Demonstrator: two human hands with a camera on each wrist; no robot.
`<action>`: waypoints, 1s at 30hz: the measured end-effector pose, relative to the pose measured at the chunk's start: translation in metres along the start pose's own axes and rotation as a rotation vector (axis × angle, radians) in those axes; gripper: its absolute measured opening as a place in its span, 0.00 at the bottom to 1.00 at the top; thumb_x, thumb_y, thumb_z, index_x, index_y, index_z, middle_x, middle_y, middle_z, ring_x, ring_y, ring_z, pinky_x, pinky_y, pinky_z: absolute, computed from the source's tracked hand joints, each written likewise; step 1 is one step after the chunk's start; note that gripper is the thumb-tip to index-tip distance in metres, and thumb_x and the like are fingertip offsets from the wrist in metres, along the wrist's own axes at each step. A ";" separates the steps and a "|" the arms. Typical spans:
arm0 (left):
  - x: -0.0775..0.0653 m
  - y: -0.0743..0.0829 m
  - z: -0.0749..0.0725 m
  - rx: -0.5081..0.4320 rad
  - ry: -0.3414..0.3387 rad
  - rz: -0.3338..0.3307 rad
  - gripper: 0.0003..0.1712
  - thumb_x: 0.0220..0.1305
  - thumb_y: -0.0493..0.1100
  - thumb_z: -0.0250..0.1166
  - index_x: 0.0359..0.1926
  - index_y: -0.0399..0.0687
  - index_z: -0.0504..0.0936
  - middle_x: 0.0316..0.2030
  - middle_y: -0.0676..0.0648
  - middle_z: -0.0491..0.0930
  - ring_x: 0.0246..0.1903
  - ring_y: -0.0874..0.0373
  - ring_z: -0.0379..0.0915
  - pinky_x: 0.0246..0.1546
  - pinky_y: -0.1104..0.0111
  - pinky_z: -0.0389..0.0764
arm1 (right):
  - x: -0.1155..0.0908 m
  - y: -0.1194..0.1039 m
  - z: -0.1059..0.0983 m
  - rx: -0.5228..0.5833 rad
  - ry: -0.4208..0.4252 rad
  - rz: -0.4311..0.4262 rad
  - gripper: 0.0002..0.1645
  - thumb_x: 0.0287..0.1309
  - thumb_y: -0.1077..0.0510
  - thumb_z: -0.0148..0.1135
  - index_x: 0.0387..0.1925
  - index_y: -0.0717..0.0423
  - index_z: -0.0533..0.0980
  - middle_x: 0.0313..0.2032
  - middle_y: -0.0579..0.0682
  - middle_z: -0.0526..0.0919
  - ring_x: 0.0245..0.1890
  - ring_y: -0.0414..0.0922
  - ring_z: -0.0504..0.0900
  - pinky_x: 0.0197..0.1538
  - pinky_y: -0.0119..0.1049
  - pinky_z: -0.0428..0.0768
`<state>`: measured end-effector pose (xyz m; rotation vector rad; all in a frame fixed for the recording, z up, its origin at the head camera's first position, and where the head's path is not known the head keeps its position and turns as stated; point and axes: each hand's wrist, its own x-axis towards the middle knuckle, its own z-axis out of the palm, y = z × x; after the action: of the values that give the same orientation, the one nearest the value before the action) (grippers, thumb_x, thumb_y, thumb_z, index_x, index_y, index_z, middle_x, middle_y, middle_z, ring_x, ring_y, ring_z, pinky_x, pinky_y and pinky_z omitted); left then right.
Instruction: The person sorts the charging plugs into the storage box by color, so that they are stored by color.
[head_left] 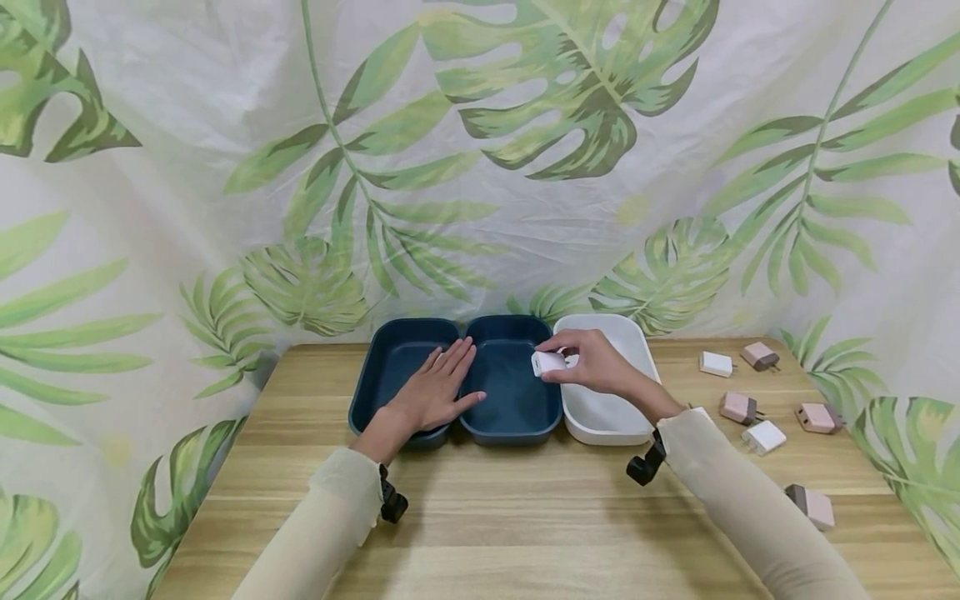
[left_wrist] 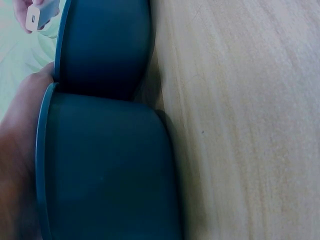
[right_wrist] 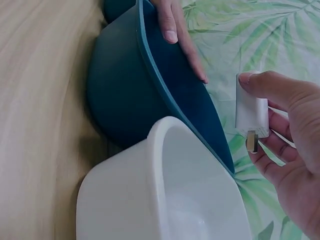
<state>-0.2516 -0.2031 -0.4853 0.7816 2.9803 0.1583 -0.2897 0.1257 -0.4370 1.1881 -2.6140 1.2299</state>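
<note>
My right hand pinches a white charger plug between thumb and fingers, above the border of the middle blue bin and the white bin. In the right wrist view the white charger plug shows its metal prongs, clear of both bins. My left hand lies with straight fingers over the adjoining rims of the left blue bin and the middle one. Its thumb reaches over the middle bin. No objects show inside the three bins, though the hands cover parts of them.
On the right of the wooden table lie several chargers, among them a white charger, another white charger, a pink-and-brown charger and a pink one. A leaf-patterned cloth hangs behind the bins.
</note>
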 end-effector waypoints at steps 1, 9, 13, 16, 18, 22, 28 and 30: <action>0.000 0.000 0.000 0.001 -0.003 -0.003 0.53 0.79 0.74 0.43 0.86 0.44 0.43 0.86 0.46 0.37 0.85 0.51 0.30 0.83 0.50 0.40 | 0.002 0.001 0.002 0.003 0.001 0.005 0.23 0.55 0.58 0.82 0.54 0.57 0.88 0.49 0.52 0.91 0.44 0.46 0.86 0.50 0.47 0.87; 0.002 0.000 0.002 0.005 -0.010 -0.013 0.54 0.78 0.75 0.42 0.86 0.45 0.41 0.86 0.47 0.35 0.85 0.53 0.28 0.83 0.50 0.39 | 0.014 0.005 0.018 0.030 0.009 0.043 0.22 0.56 0.60 0.82 0.53 0.60 0.88 0.48 0.54 0.91 0.42 0.47 0.85 0.50 0.48 0.87; 0.002 0.000 0.002 0.002 -0.002 -0.010 0.53 0.79 0.75 0.42 0.86 0.45 0.42 0.86 0.47 0.36 0.85 0.53 0.29 0.83 0.50 0.40 | 0.020 0.008 0.023 0.023 0.006 0.067 0.22 0.56 0.59 0.82 0.53 0.59 0.88 0.46 0.53 0.91 0.39 0.46 0.82 0.46 0.42 0.85; 0.001 0.000 0.002 -0.003 0.006 -0.005 0.53 0.79 0.74 0.43 0.86 0.44 0.44 0.86 0.46 0.37 0.85 0.51 0.31 0.83 0.49 0.41 | 0.024 0.009 0.026 0.012 0.004 0.077 0.23 0.56 0.58 0.82 0.53 0.59 0.88 0.45 0.52 0.91 0.37 0.45 0.80 0.42 0.35 0.81; 0.001 0.000 0.002 -0.005 0.012 0.000 0.53 0.79 0.74 0.43 0.86 0.43 0.44 0.86 0.45 0.38 0.85 0.50 0.32 0.83 0.49 0.42 | 0.027 0.010 0.029 0.002 0.003 0.079 0.23 0.56 0.57 0.82 0.53 0.58 0.88 0.45 0.52 0.91 0.36 0.44 0.79 0.41 0.34 0.80; 0.001 0.000 0.001 0.000 0.015 0.002 0.53 0.79 0.74 0.43 0.86 0.43 0.44 0.86 0.45 0.38 0.85 0.50 0.33 0.83 0.48 0.42 | 0.033 0.013 0.033 -0.028 0.005 0.085 0.24 0.56 0.56 0.82 0.54 0.59 0.88 0.46 0.52 0.91 0.36 0.44 0.80 0.41 0.34 0.80; 0.001 0.001 0.000 0.010 0.012 0.002 0.53 0.79 0.74 0.42 0.86 0.44 0.44 0.86 0.45 0.39 0.85 0.49 0.34 0.83 0.49 0.43 | 0.042 0.015 0.037 -0.068 0.013 0.110 0.24 0.57 0.55 0.82 0.54 0.58 0.88 0.47 0.53 0.91 0.38 0.44 0.82 0.43 0.35 0.82; 0.001 0.001 0.001 0.007 0.010 0.000 0.53 0.78 0.75 0.43 0.86 0.44 0.44 0.86 0.45 0.38 0.85 0.50 0.33 0.83 0.49 0.43 | 0.045 0.015 0.038 -0.072 0.013 0.111 0.24 0.57 0.55 0.82 0.54 0.58 0.88 0.48 0.53 0.91 0.39 0.45 0.82 0.44 0.36 0.82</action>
<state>-0.2522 -0.2015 -0.4859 0.7842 2.9918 0.1527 -0.3204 0.0784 -0.4585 1.0338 -2.7228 1.1450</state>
